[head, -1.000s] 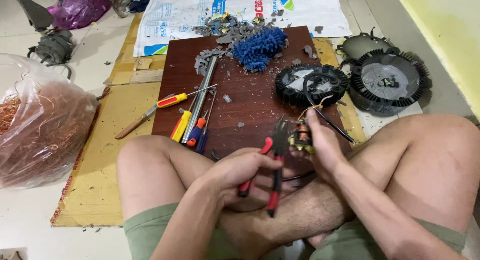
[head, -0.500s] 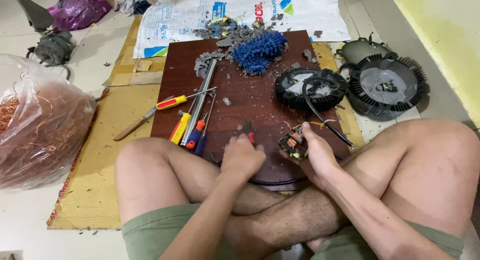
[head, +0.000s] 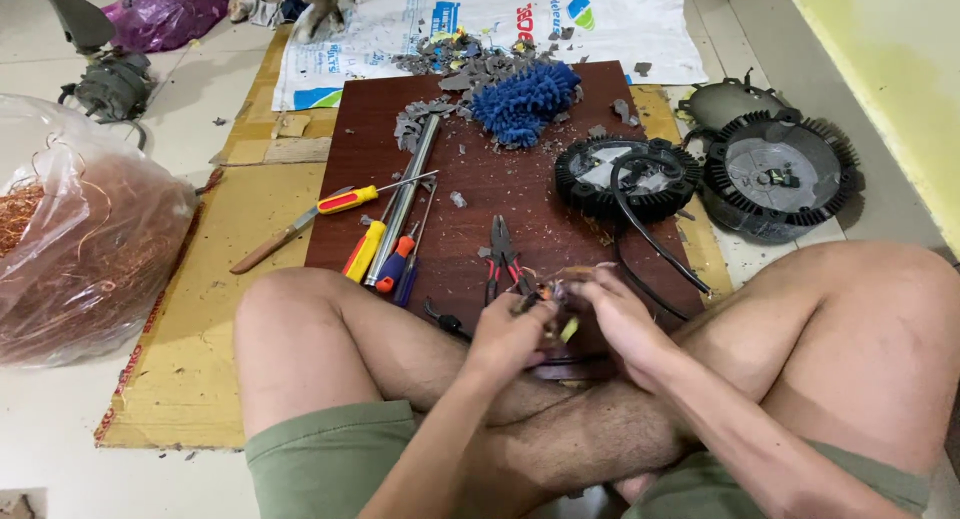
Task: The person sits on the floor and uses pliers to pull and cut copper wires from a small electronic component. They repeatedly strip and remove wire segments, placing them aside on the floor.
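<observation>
Both hands meet over the near edge of a dark brown board [head: 500, 189]. My left hand [head: 510, 334] and my right hand [head: 615, 314] together grip a small wired part [head: 552, 301] with copper and coloured wires. Red-handled pliers [head: 503, 251] lie on the board just beyond my left hand, released. A black cable [head: 650, 234] runs from my right hand up to a round black fan housing [head: 627, 176]. My crossed bare legs frame the hands.
Screwdrivers and a metal rod [head: 400, 219] lie on the board's left side, a blue fluffy cloth [head: 525, 101] and grey scraps at its far end. Another black fan housing [head: 778, 174] sits right. A clear bag of copper wire [head: 85, 249] stands left on cardboard [head: 190, 319].
The left hand has put the red-handled pliers down on the board. It has come over to the small wired part, which both hands now hold.
</observation>
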